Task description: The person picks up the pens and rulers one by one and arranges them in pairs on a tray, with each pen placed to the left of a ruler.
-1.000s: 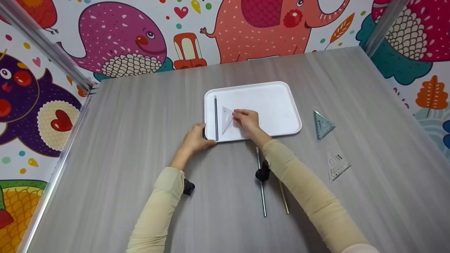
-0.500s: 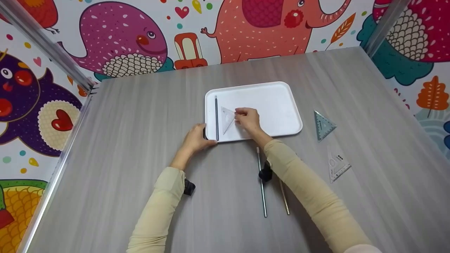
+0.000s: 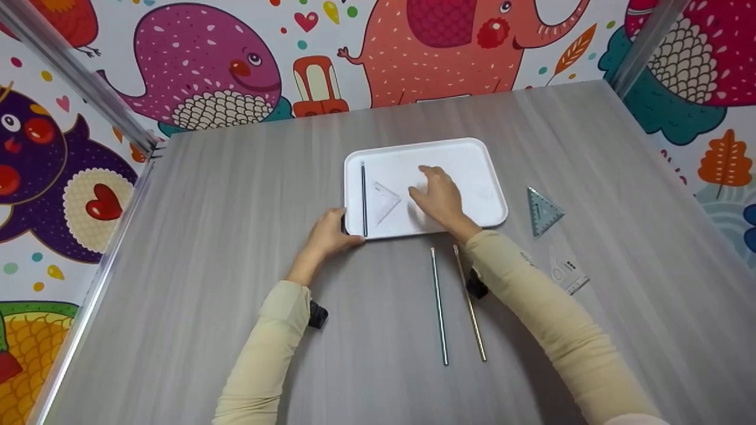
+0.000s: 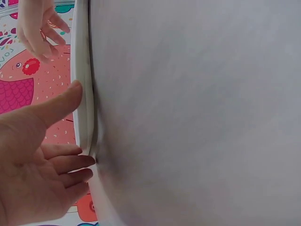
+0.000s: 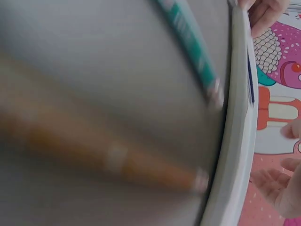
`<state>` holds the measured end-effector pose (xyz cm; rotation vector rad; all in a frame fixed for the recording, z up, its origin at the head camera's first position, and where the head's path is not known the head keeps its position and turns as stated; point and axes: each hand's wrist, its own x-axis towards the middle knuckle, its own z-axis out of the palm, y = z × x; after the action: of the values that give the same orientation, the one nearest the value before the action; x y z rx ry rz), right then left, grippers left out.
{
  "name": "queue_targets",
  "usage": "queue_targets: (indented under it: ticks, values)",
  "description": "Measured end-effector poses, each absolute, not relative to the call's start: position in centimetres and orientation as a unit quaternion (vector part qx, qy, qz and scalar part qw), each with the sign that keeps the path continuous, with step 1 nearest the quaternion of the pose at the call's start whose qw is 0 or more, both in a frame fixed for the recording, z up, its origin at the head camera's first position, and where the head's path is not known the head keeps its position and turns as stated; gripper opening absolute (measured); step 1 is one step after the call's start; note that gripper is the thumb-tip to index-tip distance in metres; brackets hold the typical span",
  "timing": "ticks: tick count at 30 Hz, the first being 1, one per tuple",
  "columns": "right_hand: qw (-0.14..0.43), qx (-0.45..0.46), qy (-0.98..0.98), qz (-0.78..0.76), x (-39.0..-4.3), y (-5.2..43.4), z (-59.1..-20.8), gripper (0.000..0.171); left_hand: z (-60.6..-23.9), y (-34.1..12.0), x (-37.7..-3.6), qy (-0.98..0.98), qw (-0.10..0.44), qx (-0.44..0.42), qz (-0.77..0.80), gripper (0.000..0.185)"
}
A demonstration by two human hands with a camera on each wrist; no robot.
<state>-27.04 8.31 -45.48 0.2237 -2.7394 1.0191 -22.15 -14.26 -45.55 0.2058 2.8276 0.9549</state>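
Right hand point(image 3: 442, 198): fingers parted, thumb well apart from the index finger, holding nothing; positioned over the middle of the white tray point(image 3: 455, 156). Left hand point(image 3: 328, 231): fingers hold the tray at its near left corner, thumb at the near rim, the other fingers at the left side.

Inside the tray, a clear set square point(image 3: 387, 203) lies flat, just left of the right hand and apart from it. A dark pencil point(image 3: 364, 199) lies between this set square and the tray's left edge, roughly parallel to that edge.

The tray rests on the desk point(image 3: 236, 206), nearer the far edge. Between the tray and the desk's near edge lie a green pencil point(image 3: 439, 307) and, to its right, a gold pencil point(image 3: 471, 304). Toward the desk's right edge lies a teal set square point(image 3: 542, 211); nearer the near edge is a second transparent set square point(image 3: 568, 274), partly covered by the right sleeve point(image 3: 549, 307).
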Motion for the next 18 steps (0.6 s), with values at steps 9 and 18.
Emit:
queue_targets:
  ticks: [9,18]
  values:
    - [0.067,0.116,-0.961,0.242,-26.3,10.8,-45.5,0.084,-45.5,-14.4,-22.1,0.945,0.073,0.07,0.31,0.061]
    - [0.048,0.165,-0.969,0.175,-24.2,11.7,-45.8,0.088,-45.6,-14.3,-22.2,0.947,0.075,0.068,0.304,0.063]
